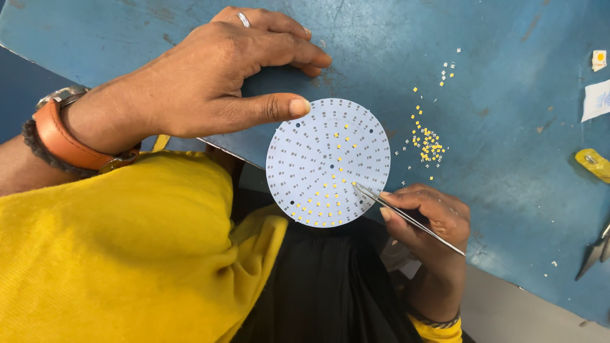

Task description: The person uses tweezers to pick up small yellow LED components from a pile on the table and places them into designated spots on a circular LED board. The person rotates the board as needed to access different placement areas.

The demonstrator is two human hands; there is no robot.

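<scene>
tweezers down on the round white circuit board (327, 162)
placing step, i'd judge — right hand (427, 216) fingers pinching thin metal tweezers (406, 217), tips on the board at the blue counter (508, 127) edge; left hand (210, 79) fingers spread flat, thumb steadying its rim — loose yellow chips (429, 145) lie just beside.

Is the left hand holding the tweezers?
No, the right hand holds the tweezers over the round board; the left hand only presses its thumb on the board's edge.

A worn blue tabletop (508, 159) bears a white paper scrap (596, 100) at the right edge, a small white square with a yellow centre (598, 60) above it, a yellow plastic object (592, 163) below, and grey metal tool tips (595, 253) lower down
</scene>
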